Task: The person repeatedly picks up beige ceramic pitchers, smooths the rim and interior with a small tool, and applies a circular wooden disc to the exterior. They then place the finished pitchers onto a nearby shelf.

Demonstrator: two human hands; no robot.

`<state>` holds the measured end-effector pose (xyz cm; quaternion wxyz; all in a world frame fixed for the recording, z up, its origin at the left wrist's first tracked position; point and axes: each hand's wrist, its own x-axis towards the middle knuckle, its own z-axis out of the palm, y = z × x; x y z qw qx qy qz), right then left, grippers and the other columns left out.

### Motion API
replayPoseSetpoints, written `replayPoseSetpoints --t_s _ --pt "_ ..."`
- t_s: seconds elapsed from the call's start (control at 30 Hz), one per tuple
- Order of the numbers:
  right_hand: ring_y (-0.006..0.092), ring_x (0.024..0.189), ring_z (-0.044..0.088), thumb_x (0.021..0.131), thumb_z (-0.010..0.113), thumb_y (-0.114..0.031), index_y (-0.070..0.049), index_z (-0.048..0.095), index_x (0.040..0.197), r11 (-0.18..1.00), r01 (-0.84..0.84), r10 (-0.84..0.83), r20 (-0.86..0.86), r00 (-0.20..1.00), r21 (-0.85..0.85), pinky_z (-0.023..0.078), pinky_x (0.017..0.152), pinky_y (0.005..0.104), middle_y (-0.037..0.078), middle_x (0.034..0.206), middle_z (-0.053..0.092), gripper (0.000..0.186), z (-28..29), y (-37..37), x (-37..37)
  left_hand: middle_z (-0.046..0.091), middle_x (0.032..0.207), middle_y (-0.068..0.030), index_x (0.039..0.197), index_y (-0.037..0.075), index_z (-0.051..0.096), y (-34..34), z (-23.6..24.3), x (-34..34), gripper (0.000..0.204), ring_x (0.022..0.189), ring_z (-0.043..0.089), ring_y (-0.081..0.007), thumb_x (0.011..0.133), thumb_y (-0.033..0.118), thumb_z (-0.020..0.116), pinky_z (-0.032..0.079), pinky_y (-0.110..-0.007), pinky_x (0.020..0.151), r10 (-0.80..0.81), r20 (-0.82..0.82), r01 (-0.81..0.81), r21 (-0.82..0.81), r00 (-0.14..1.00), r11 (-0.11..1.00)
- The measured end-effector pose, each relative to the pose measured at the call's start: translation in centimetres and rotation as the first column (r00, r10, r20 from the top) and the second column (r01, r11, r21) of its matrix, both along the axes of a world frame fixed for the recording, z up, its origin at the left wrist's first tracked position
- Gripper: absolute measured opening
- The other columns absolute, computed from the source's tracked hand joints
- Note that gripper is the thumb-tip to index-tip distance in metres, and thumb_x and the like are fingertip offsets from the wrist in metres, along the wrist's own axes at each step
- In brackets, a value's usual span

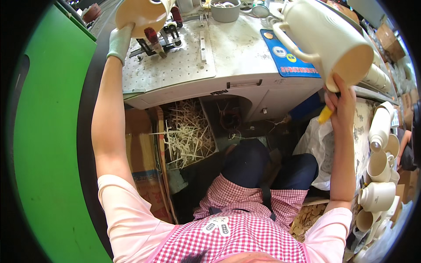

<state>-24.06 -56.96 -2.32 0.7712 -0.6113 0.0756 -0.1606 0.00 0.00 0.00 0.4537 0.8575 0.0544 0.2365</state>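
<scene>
My left hand (121,40), in a pale glove, is closed on a cream ceramic-looking vessel (139,13) at the top left, beside a black metal fixture (171,37) and a red-handled brush (153,38). My right hand (343,103) grips the lower end of a large cream pitcher (320,39), tilted with its handle to the left. A small yellow object (325,115), possibly a tool, is also held in that hand; its shape is partly hidden. Under the pitcher's handle a blue mat (283,63) lies on the metal worktop (188,65).
A grey bowl (224,12) stands at the back. Below the worktop are a box of white plastic-looking scraps (188,140) and a plastic bag (320,144). Cream mugs and jugs (378,168) line the right, with another person's arm (405,147) beyond. A green panel (48,131) borders the left.
</scene>
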Motion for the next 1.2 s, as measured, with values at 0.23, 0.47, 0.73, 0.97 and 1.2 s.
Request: replayPoseSetpoints --t_s 0.23,0.47,0.73,0.97,1.2 --pt "0.0037 0.042 0.030 0.099 0.069 -0.022 0.000 0.059 0.107 0.979 0.197 -0.193 -0.087 0.977 0.048 0.025 0.042 0.0207 0.013 0.080 0.066 0.025 -1.6 -4.3 -8.1 0.072 0.111 -0.0135 0.118 -0.009 0.070 -0.9 0.4 -1.6 0.053 0.102 0.064 -0.0208 0.088 0.035 0.073 0.047 -0.032 0.093 -0.092 -0.074 0.086 -0.082 0.993 0.993" --pt "0.0035 0.041 0.030 0.097 0.071 -0.021 0.001 0.061 0.106 0.956 0.293 -0.292 -0.027 0.956 0.029 0.024 0.042 0.0208 0.013 0.080 0.066 0.025 -0.9 -7.3 -14.6 0.070 0.121 -0.0120 0.125 -0.007 0.068 -0.3 0.5 -2.7 0.060 0.111 0.061 -0.0186 0.092 0.042 0.070 0.044 -0.031 0.100 -0.133 -0.169 0.144 0.058 0.977 0.988" --pt "0.0031 0.041 0.029 0.097 0.071 -0.019 0.001 0.063 0.109 0.930 0.364 -0.365 0.011 0.931 0.043 0.024 0.042 0.0202 0.013 0.084 0.066 0.024 -0.8 -8.5 -19.9 0.067 0.120 -0.0093 0.129 -0.005 0.065 0.6 -0.5 -0.3 0.058 0.108 0.058 -0.0178 0.095 0.042 0.067 0.043 -0.031 0.098 -0.204 -0.137 0.204 -0.018 0.969 0.979" --pt "0.0031 0.044 0.032 0.098 0.069 -0.019 0.002 0.064 0.109 0.938 0.337 -0.336 -0.025 0.941 0.085 0.024 0.042 0.0201 0.013 0.088 0.067 0.024 -1.2 -9.5 -21.1 0.065 0.111 -0.0025 0.129 -0.001 0.067 1.8 -0.8 -0.6 0.058 0.098 0.054 -0.0129 0.097 0.047 0.061 0.041 -0.027 0.083 -0.330 -0.158 0.349 0.108 0.931 0.931" --pt "0.0039 0.047 0.034 0.101 0.066 -0.019 0.004 0.062 0.114 0.935 0.319 -0.328 0.032 0.944 0.152 0.027 0.043 0.0197 0.018 0.097 0.069 0.027 0.6 -11.2 -24.5 0.068 0.132 -0.0154 0.131 -0.008 0.064 -1.2 -2.2 -9.0 0.044 0.122 0.061 -0.0220 0.106 0.027 0.055 0.045 -0.034 0.108 -0.131 0.298 0.117 0.066 0.945 0.991"
